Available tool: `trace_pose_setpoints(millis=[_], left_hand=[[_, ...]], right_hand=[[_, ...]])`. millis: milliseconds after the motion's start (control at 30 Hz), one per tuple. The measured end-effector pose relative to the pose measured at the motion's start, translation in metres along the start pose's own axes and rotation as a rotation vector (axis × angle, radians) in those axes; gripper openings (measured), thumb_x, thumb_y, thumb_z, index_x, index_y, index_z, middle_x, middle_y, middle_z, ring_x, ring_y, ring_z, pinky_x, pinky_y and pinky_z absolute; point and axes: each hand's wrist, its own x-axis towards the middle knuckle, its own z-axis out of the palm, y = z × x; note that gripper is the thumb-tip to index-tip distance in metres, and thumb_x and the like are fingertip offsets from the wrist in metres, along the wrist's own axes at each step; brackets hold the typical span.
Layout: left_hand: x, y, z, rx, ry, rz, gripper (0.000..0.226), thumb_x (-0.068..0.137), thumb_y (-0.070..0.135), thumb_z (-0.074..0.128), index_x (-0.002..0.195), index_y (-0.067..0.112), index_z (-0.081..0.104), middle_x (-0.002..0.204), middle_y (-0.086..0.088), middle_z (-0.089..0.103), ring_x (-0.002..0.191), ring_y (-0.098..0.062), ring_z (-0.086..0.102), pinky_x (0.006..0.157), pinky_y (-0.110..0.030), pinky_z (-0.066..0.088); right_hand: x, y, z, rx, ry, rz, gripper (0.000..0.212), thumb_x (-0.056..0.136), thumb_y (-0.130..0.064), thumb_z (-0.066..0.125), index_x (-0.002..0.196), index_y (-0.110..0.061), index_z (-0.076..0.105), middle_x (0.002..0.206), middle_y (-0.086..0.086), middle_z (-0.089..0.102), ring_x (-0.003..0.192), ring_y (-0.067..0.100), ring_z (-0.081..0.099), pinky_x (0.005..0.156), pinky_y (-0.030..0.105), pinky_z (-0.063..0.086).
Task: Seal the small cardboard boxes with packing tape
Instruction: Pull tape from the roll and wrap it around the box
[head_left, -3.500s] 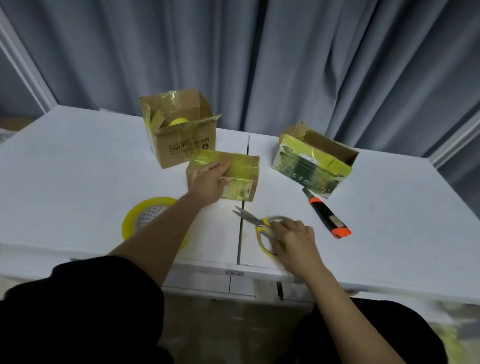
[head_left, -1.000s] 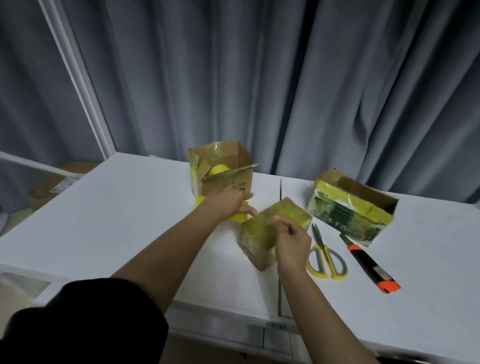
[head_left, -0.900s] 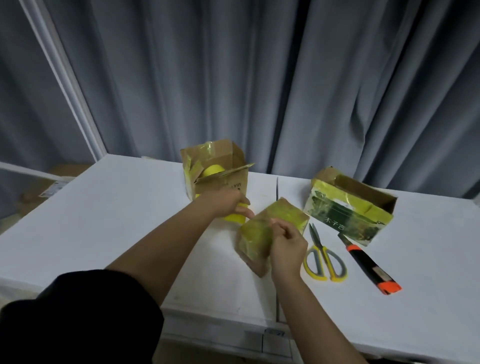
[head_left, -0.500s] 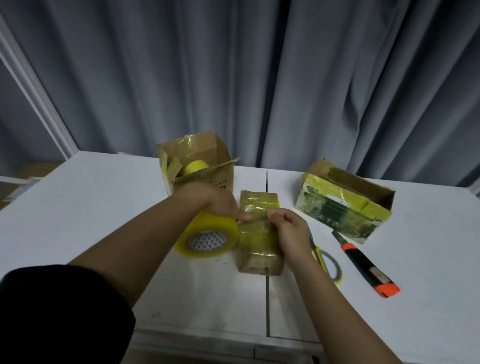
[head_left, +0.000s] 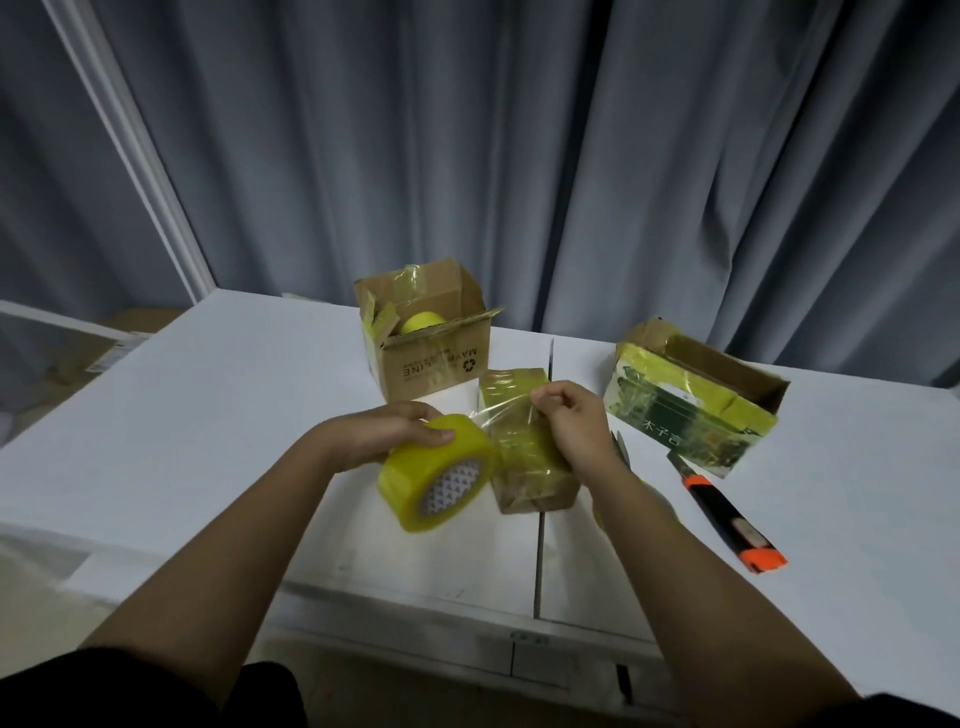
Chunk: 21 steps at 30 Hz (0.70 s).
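A: Head view: where are the hands and the box being sealed?

B: The left hand (head_left: 387, 434) curls round the yellow tape roll (head_left: 435, 474), lifted off the white table (head_left: 197, 415). The right hand (head_left: 571, 426) pinches the free tape end (head_left: 506, 413), a clear strip stretched from the roll. The small taped box (head_left: 524, 457) sits just behind and between the hands, over the seam (head_left: 540, 561) where two tabletops meet.

A: Room to move?

B: Bare tabletop to the left, out to the near edge. On the right it is tighter: a black and orange utility knife (head_left: 727, 514) lies near the right forearm, and a green printed box (head_left: 693, 405) stands open behind it (grey curtain (head_left: 571, 156) along the far edge).

A: Any writing?

B: The open brown box (head_left: 428, 345) at the back reads "MAYBELLINE", upside down, beside a recycling mark; a yellow roll shows inside. The green box carries three white Chinese characters, "木子吉" as best I can tell.
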Motion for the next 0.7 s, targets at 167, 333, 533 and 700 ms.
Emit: trace_pose_setpoints(millis=[167,333,533,700], left_hand=[[-0.029,-0.008,0.022,0.044,0.270,0.286,0.039,0.077,0.057,0.056,0.108,0.033,0.063,0.111,0.005,0.066,0.102,-0.011,0.062,0.091,-0.032,0.051],[-0.063,0.010,0.025,0.219,0.560,0.516,0.019,0.086,0.060,0.049,0.101,0.052,0.058,0.101,0.031,0.060,0.097,0.010,0.055,0.076,-0.011,0.044],[-0.066,0.029,0.040,0.597,0.668,0.517,0.029,0.088,0.063,0.042,0.088,0.034,0.047,0.079,0.008,0.059,0.074,-0.013,0.056,0.061,-0.030,0.046],[-0.049,0.023,0.035,0.773,0.681,0.378,0.031,0.089,0.058,0.049,0.082,0.028,0.051,0.077,0.006,0.054,0.076,-0.021,0.053,0.057,-0.028,0.036]], right_hand=[[-0.010,-0.040,-0.010,-0.030,-0.049,-0.164,0.016,0.085,-0.007,0.063,0.078,-0.018,0.071,0.078,-0.014,0.069,0.073,-0.006,0.061,0.069,0.003,0.044],[-0.036,-0.046,-0.035,0.000,0.051,-0.223,0.017,0.081,-0.021,0.075,0.066,-0.028,0.070,0.067,-0.014,0.069,0.067,-0.003,0.063,0.067,0.013,0.048],[-0.056,-0.030,-0.041,-0.126,0.248,-0.196,0.020,0.086,-0.020,0.069,0.067,-0.023,0.067,0.069,-0.010,0.066,0.072,0.011,0.063,0.067,0.022,0.046],[-0.049,-0.025,-0.053,-0.119,0.296,-0.143,0.025,0.084,-0.024,0.071,0.060,-0.027,0.063,0.065,-0.022,0.062,0.069,-0.005,0.059,0.063,0.017,0.041]])
